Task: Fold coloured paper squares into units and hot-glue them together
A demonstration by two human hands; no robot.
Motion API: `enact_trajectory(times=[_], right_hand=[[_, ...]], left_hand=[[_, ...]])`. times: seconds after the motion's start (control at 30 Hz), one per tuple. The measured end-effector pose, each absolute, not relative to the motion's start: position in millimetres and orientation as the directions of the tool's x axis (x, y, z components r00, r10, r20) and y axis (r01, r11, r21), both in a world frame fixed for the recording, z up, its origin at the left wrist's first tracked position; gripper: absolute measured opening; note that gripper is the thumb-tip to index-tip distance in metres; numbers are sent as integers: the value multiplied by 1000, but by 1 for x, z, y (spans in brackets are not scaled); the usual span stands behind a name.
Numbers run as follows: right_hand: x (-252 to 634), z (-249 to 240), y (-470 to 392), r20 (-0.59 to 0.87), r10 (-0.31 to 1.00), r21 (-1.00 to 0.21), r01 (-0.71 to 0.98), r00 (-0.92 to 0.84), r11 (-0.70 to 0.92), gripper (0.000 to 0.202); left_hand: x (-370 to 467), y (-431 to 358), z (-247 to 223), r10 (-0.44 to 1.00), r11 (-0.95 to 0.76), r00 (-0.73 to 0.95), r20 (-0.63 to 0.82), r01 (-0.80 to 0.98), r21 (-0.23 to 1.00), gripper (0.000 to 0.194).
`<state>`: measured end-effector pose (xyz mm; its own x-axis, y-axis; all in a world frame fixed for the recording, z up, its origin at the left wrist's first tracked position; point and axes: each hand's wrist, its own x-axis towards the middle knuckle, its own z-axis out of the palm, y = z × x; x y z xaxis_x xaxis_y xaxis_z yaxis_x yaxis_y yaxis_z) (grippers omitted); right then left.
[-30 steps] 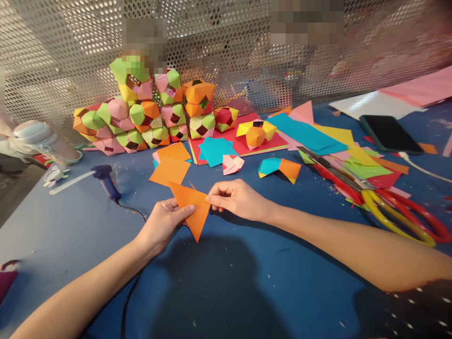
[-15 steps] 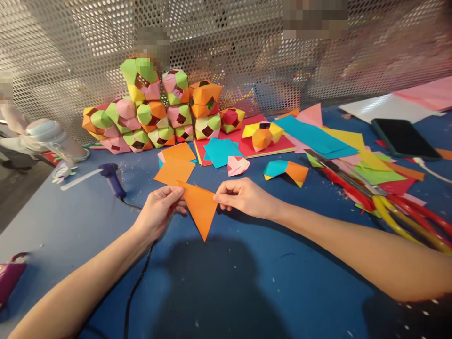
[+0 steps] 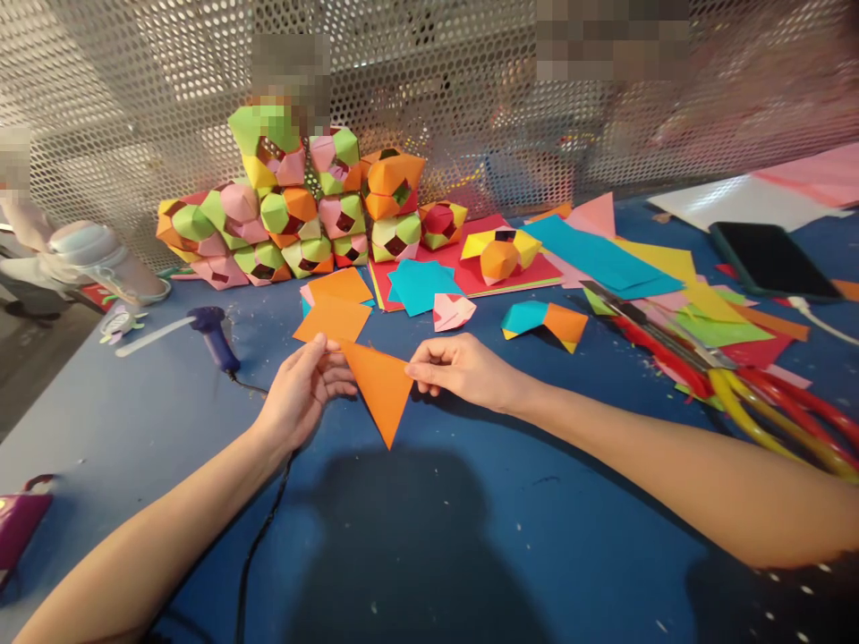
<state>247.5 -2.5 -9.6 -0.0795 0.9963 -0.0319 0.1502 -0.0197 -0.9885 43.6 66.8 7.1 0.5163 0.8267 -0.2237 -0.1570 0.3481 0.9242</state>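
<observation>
An orange paper triangle (image 3: 382, 389) hangs point down above the blue table. Its right corner is pinched between the thumb and fingers of my right hand (image 3: 463, 374). My left hand (image 3: 301, 385) is at the triangle's upper left corner, thumb raised off the paper and fingers apart, the index fingertip close to that corner. Whether that fingertip touches the paper, I cannot tell. Just beyond lie orange paper squares (image 3: 334, 319). A small folded pink paper piece (image 3: 454, 311) and a joined blue and orange folded piece (image 3: 545, 323) rest past my right hand.
Folded paper balls (image 3: 288, 215) are stacked against the perforated metal screen (image 3: 429, 54). A purple glue gun (image 3: 216, 338) lies left, its black cord (image 3: 259, 537) running beside my left arm. Scissors (image 3: 698, 358), paper sheets (image 3: 597, 255) and a phone (image 3: 771, 258) lie right.
My left thumb has lifted off the triangle's left corner and the left fingers have spread. My right hand keeps its pinch, with the triangle turned slightly.
</observation>
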Motion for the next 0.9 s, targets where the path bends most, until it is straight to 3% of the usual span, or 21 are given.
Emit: enact_trajectory(times=[0.13,0.3,0.5,0.9], right_hand=[[247,-10,-3,0,1000,-992,127,-31,4,24],[247,-9,-3,15,1000,-991,132,-14,17,22],[250,-9,-1,23,998,-995,96,61,18,29],[257,-13,3,6,996,-1000,27,91,3,29]], left_hand=[[47,56,2,709,410,637,-303,-23,912,23],[49,46,-5,732,389,607,-308,-2,921,23],[49,40,-2,593,452,688,-418,145,880,21],[47,41,1,575,455,692,-437,173,873,29]])
